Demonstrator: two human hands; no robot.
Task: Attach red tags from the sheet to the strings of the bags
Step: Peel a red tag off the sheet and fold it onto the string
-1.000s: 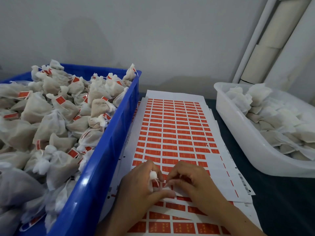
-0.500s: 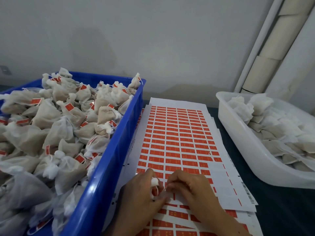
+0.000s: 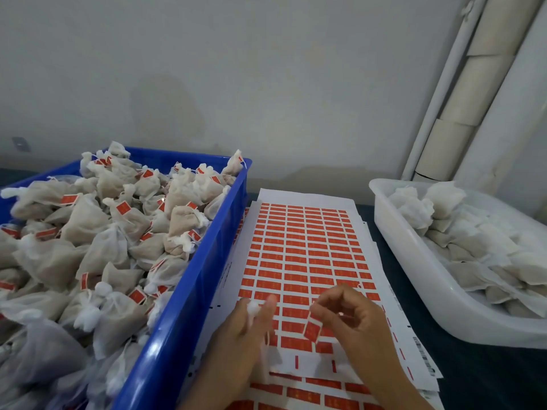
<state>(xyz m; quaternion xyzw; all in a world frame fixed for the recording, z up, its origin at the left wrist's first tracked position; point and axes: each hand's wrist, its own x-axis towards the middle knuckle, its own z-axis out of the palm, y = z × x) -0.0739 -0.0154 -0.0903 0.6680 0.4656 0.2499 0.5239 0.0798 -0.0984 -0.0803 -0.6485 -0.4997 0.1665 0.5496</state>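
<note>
We see our right hand (image 3: 352,318) has lifted off the white sheet of small red rectangular tags (image 3: 299,261), now pinching one peeled red tag (image 3: 312,329) above it. Our left hand (image 3: 245,329), gripping the bunched white top of a gauze bag (image 3: 253,306), has drawn apart from the right.

A dark blue-black table (image 3: 473,377) carries three things side by side. On its left stands a large blue plastic crate (image 3: 183,291) heaped with tagged mesh bags. Just beside the crate, in the middle, lies a stack of white paper sheets printed with rows of red tags (image 3: 302,250). On the right, slightly apart, stands a translucent white plastic tub (image 3: 414,261) holding untagged bags.
</note>
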